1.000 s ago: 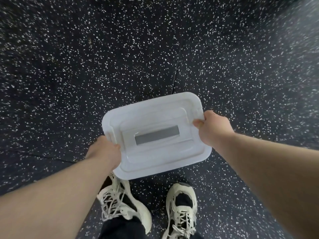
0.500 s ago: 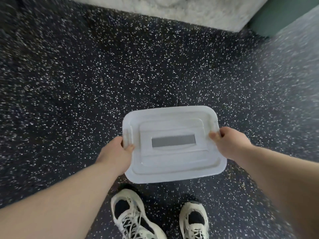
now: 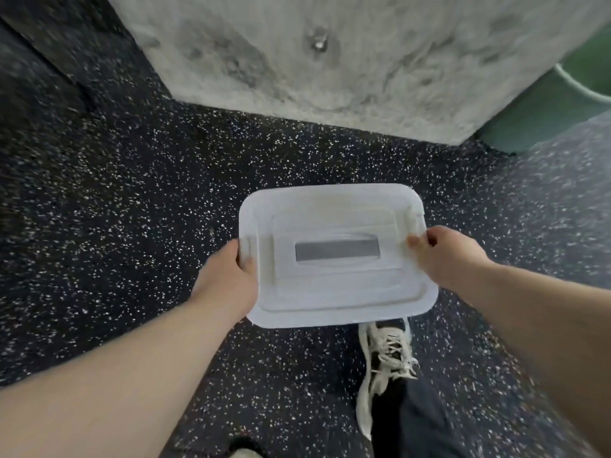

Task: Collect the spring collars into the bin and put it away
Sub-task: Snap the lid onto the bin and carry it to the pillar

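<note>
While you stand on black speckled rubber floor (image 3: 132, 226), your left hand (image 3: 228, 285) and right hand (image 3: 443, 256) grip a lidded white rectangular plastic bin (image 3: 334, 292), fingers (image 3: 415, 241) closed on its short edges.

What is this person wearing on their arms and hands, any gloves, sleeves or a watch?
Nothing shows on them. The left hand and right hand are bare, with no gloves or rings visible, and both forearms are uncovered right up to the frame edge: no sleeves, watch or bands. Motion blur softens fine detail.
</note>
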The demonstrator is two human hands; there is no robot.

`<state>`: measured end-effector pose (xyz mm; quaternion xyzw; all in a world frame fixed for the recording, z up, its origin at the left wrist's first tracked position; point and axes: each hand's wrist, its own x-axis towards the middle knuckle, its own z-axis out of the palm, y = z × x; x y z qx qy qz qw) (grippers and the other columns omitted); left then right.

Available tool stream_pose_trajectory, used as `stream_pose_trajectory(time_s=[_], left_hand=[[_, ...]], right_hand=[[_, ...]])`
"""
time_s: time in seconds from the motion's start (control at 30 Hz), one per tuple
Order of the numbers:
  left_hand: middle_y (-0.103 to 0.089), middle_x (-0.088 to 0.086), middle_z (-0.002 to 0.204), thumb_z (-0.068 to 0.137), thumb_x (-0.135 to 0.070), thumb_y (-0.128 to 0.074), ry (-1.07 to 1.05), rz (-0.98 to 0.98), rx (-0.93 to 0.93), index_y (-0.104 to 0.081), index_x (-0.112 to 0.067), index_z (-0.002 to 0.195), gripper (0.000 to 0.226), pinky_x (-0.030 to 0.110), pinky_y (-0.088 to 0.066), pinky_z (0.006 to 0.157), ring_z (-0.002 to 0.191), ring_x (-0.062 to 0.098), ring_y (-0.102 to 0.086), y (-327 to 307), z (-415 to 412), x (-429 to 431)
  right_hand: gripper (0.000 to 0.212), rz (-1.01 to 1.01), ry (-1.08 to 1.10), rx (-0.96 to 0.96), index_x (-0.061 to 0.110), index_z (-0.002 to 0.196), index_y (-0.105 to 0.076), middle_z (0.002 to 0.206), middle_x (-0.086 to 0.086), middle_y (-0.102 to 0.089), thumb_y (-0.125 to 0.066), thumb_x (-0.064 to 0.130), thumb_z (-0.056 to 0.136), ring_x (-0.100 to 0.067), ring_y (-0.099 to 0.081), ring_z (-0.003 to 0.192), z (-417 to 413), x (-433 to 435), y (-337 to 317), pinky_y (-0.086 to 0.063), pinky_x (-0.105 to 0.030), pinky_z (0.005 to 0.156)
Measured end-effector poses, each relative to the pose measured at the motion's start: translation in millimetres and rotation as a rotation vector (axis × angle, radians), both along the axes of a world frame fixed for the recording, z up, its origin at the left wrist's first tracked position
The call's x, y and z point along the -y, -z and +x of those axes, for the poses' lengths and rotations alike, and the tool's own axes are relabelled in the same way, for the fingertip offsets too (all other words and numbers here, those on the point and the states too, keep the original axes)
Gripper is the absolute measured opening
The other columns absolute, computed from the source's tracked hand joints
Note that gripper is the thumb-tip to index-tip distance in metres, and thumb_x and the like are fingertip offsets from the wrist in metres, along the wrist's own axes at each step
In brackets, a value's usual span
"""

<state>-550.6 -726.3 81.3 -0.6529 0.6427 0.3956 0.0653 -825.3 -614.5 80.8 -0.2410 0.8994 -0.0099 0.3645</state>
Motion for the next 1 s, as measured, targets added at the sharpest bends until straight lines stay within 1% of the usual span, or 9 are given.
stream_pose_trajectory(time_s=[0.1, 0.23, 0.3, 0.4, 0.5, 0.63, 0.77, 0.9, 1.0], left_hand=[[-0.066, -0.004, 0.102, 0.1, -0.027, -0.044, -0.068, -0.044, -0.054, -0.058, -0.028, 0.119, 0.024, 0.03, -0.046, 0.058, 0.078, 0.016, -0.062, 10, -29, 24], [-0.061, -0.013, 0.092, 0.101, -0.027, -0.045, -0.109, -0.044, -0.056, -0.058, -0.033, 0.124, 0.028, 0.029, -0.047, 0.06, 0.078, 0.012, -0.06, 21, -80, 46], [-0.06, -0.015, 0.092, 0.101, -0.024, -0.046, -0.123, -0.021, -0.088, -0.058, -0.034, 0.126, 0.03, 0.028, -0.048, 0.061, 0.078, 0.011, -0.06, 27, -107, 54], [-0.061, -0.014, 0.096, 0.099, -0.02, -0.048, -0.103, -0.006, -0.116, -0.058, -0.035, 0.13, 0.036, 0.023, -0.042, 0.058, 0.078, 0.008, -0.057, 39, -147, 68], [-0.061, -0.016, 0.091, 0.098, -0.017, -0.047, -0.092, 0.005, -0.123, -0.06, -0.035, 0.126, 0.035, 0.024, -0.041, 0.056, 0.078, 0.009, -0.059, 50, -184, 81], [-0.067, -0.006, 0.104, 0.098, -0.016, -0.047, -0.054, -0.014, -0.123, -0.061, -0.033, 0.124, 0.034, 0.025, -0.044, 0.059, 0.083, 0.014, -0.062, 65, -221, 96], [-0.062, -0.006, 0.104, 0.1, -0.015, -0.046, -0.03, -0.044, -0.104, -0.058, -0.03, 0.131, 0.037, 0.023, -0.039, 0.054, 0.075, 0.007, -0.055, 78, -249, 112], [-0.063, -0.005, 0.108, 0.099, -0.014, -0.045, 0.009, -0.058, -0.083, -0.058, -0.027, 0.13, 0.036, 0.028, -0.045, 0.067, 0.085, 0.017, -0.059, 91, -265, 126], [-0.063, -0.005, 0.109, 0.099, -0.017, -0.046, 0.021, -0.062, -0.074, -0.057, -0.028, 0.132, 0.036, 0.028, -0.044, 0.063, 0.083, 0.015, -0.059, 100, -271, 133]], right_hand=[[0.039, -0.022, -0.011, 0.012, 0.014, 0.101, -0.058, 0.085, -0.006, -0.061, -0.042, 0.05, 0.1, -0.02, -0.054, 0.062, -33, 31, 13, -0.034, -0.027, 0.047], [0.037, -0.051, 0.014, 0.018, 0.016, 0.102, -0.058, 0.085, -0.004, -0.06, -0.043, 0.049, 0.1, -0.019, -0.053, 0.063, -80, 50, 26, -0.034, -0.027, 0.047], [0.038, -0.049, 0.041, 0.014, 0.015, 0.102, -0.058, 0.087, -0.006, -0.06, -0.043, 0.05, 0.1, -0.02, -0.054, 0.062, -103, 54, 31, -0.035, -0.027, 0.047], [0.038, -0.049, 0.064, -0.008, 0.015, 0.101, -0.058, 0.085, -0.006, -0.061, -0.042, 0.05, 0.1, -0.021, -0.054, 0.061, -138, 57, 41, -0.035, -0.026, 0.046], [0.041, -0.049, 0.069, -0.043, 0.013, 0.099, -0.059, 0.083, -0.007, -0.061, -0.042, 0.05, 0.1, -0.022, -0.055, 0.063, -171, 61, 52, -0.034, -0.027, 0.047], [0.043, -0.057, 0.094, -0.054, 0.012, 0.101, -0.059, 0.084, -0.009, -0.062, -0.041, 0.051, 0.099, -0.025, -0.057, 0.068, -203, 69, 66, -0.037, -0.029, 0.05], [0.043, -0.074, 0.105, -0.054, 0.011, 0.103, -0.058, 0.082, -0.008, -0.06, -0.041, 0.05, 0.1, -0.023, -0.054, 0.065, -221, 77, 78, -0.035, -0.029, 0.049], [0.042, -0.079, 0.138, -0.036, 0.012, 0.105, -0.056, 0.084, -0.008, -0.06, -0.039, 0.05, 0.1, -0.022, -0.053, 0.063, -231, 83, 90, -0.034, -0.029, 0.047], [0.044, -0.08, 0.138, -0.039, 0.011, 0.108, -0.057, 0.089, -0.011, -0.061, -0.039, 0.05, 0.101, -0.026, -0.055, 0.069, -237, 87, 100, -0.034, -0.029, 0.049]])
